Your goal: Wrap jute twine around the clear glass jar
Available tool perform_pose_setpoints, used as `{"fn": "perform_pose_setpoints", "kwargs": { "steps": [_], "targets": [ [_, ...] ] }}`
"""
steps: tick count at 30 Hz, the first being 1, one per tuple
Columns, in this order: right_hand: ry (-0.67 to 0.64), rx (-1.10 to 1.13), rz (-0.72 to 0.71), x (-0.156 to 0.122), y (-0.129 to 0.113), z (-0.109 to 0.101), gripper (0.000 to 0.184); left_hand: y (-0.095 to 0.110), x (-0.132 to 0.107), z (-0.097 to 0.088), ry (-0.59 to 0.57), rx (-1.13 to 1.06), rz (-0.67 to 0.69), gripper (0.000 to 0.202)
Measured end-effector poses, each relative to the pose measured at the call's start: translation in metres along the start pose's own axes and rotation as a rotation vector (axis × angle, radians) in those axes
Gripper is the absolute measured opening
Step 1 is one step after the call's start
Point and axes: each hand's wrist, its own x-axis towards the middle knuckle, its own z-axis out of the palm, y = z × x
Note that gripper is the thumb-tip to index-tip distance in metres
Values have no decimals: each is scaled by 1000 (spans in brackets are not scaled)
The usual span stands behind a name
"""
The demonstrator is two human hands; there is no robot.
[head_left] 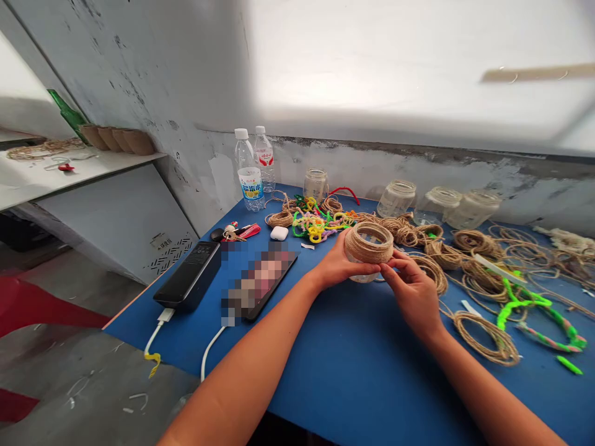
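Seen from the person's head, two bare hands are working over the middle of a blue table (353,384). The left hand (339,266) is curving partly open, cupping a glass jar (360,277) from the near side. A thick band of jute twine (369,259) is wrapping the jar's upper part. The right hand (411,291) is mostly closed, its fingertips (395,263) pinching that band on the jar's right side.

Coils of loose twine (486,341) are lying toward the table's right edge, beside a bright green pipe cleaner (525,303). A tangle of colorful pipe-cleaner links (316,222) is sitting ahead of the hands, and unwrapped glass jars (439,204) are lining the far edge.

Near the left edge, a black power bank (188,275) is resting beside a phone (258,279) with a pixelated screen, keys (232,234) and a white earbud case (279,233). Two plastic water bottles (248,170) are standing at the far left corner, one with a blue-and-yellow label, its characters too small to read surely.
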Motion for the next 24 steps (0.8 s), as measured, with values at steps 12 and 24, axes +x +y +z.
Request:
{"fn": "perform_pose_setpoints", "kwargs": {
  "steps": [12,24],
  "targets": [
    [-15,6,-24,0,2,0,31,2,0,1,2,-5,1,99],
    [7,47,20,-1,2,1,31,1,-2,1,11,28,-5,102]
  ]
}}
